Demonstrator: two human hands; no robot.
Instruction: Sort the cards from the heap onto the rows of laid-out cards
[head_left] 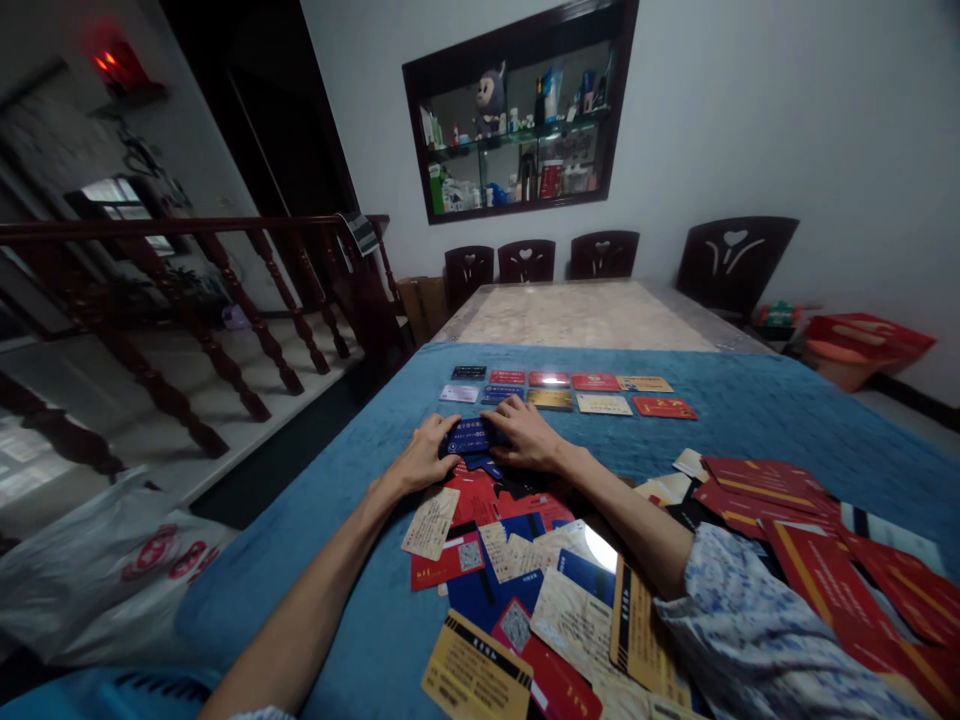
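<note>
Between my two hands is a dark blue card (470, 437) with white print, its face turned up toward me. My left hand (429, 452) grips its left edge, thumb at the near side. On the other edge, the fingers of my right hand (525, 436) are curled and closed on the card. Other cards may lie under it; I cannot tell. Just beyond, two rows of cards lie on the blue cloth, among them a gold card (550, 400) and a red card (596, 382). A loose heap of mixed cards (480, 655) spreads below my wrists.
Red card sleeves (817, 555) are piled at the right. The blue cloth (360, 440) covers the near table; a marble-look top (555, 315) shows beyond. Dark chairs (739, 255) stand around it. A plastic bag (112, 570) lies left, near the wooden railing (247, 325).
</note>
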